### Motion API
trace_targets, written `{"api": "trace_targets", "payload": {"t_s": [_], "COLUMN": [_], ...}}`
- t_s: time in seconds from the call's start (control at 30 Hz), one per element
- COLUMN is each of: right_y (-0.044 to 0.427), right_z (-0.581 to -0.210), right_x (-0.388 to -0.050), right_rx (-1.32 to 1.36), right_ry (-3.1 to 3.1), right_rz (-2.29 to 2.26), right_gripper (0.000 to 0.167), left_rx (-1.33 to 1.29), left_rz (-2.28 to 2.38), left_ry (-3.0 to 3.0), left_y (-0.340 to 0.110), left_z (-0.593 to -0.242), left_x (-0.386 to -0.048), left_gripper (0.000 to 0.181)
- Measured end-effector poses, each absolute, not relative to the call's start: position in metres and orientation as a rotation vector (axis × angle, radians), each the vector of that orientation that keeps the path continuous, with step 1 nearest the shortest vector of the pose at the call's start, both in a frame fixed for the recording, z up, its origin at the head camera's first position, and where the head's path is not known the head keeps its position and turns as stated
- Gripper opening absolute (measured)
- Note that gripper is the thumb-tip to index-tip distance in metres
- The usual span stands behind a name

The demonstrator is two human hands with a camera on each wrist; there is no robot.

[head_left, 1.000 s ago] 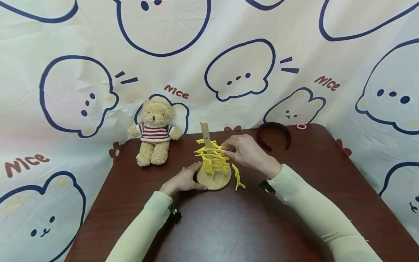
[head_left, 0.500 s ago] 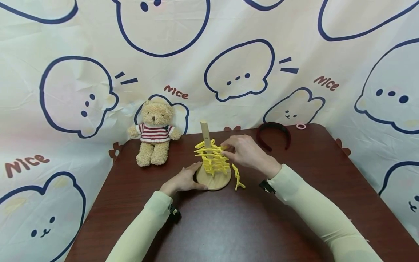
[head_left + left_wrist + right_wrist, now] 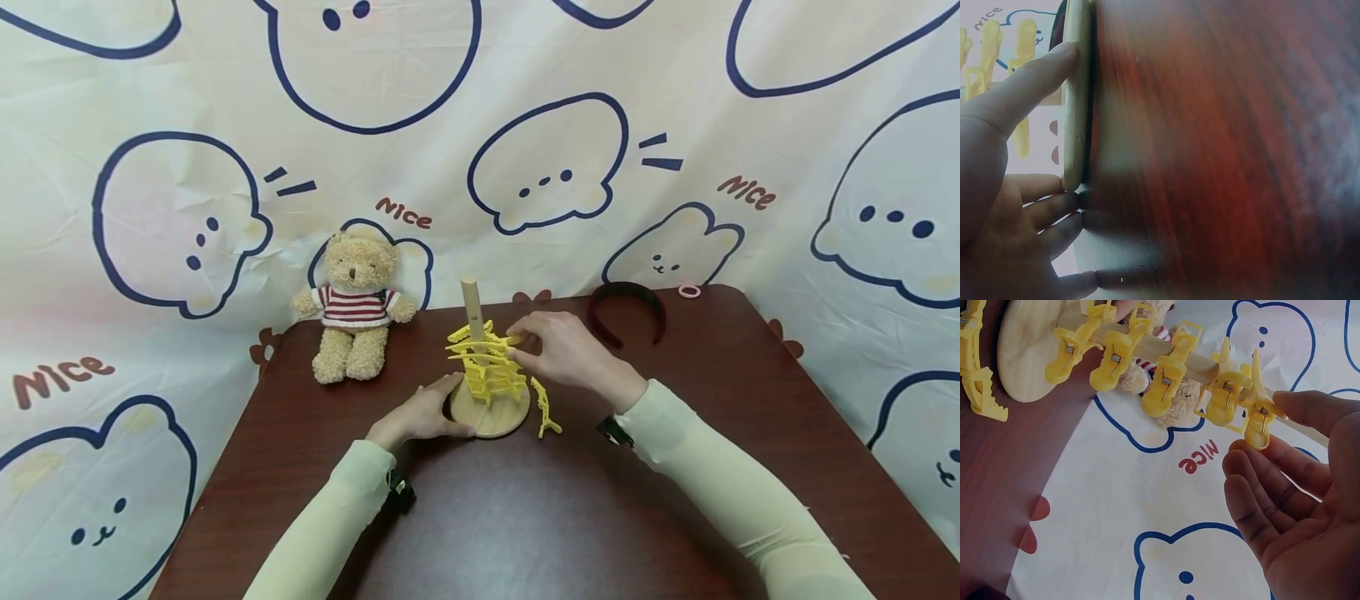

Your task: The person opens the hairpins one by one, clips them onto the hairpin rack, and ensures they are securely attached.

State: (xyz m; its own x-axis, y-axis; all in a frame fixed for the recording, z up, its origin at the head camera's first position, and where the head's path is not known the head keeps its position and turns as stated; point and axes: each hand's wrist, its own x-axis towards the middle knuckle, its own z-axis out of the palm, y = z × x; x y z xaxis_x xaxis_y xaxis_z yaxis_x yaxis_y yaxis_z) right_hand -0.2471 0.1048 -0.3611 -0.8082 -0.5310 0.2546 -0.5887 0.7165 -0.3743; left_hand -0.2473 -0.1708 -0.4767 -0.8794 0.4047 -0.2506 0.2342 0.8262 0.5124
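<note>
A wooden stand has a round base [image 3: 491, 422] and an upright post [image 3: 471, 302]. Several yellow spring clips [image 3: 1166, 381] are clipped along the post, one above another. With thumb and fingers spread round the base's left edge, my left hand [image 3: 422, 412] holds the stand; its thumb [image 3: 1047, 69] lies on the rim in the left wrist view. My right hand [image 3: 566, 354] pinches the handle end of the uppermost clip [image 3: 1259, 428], which is at the post. One loose yellow clip [image 3: 544, 408] lies on the table just right of the base.
A teddy bear [image 3: 356, 300] in a striped sweater sits at the back left of the brown table [image 3: 480, 533]. At the back right lie a dark red headband [image 3: 626, 312] and a pink ring [image 3: 689, 292]. A printed cloth [image 3: 420, 167] hangs behind.
One upper clip on the far left of the post has swung slightly since a second ago. Both hands stay nearly where they were.
</note>
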Motion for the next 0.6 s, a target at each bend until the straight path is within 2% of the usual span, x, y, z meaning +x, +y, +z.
{"api": "trace_targets", "payload": {"t_s": [0.13,0.4,0.6], "right_y": [0.105,0.113,0.125], "right_z": [-0.362,-0.368,-0.378], "right_x": [-0.246,-0.242,-0.238], "right_rx": [0.902,0.869,0.794], "right_ry": [-2.800,-2.814,-2.835], "right_rz": [0.673,0.720,0.755], "right_gripper": [0.036,0.057,0.054], "left_rx": [0.482,0.483,0.505], "left_rz": [0.676,0.668,0.674], "left_ry": [2.660,2.660,2.668], "left_y": [-0.171,-0.170,-0.170], "left_z": [-0.477,-0.476,-0.476], "left_x": [-0.247,-0.247,-0.246], "left_gripper": [0.107,0.108,0.107]}}
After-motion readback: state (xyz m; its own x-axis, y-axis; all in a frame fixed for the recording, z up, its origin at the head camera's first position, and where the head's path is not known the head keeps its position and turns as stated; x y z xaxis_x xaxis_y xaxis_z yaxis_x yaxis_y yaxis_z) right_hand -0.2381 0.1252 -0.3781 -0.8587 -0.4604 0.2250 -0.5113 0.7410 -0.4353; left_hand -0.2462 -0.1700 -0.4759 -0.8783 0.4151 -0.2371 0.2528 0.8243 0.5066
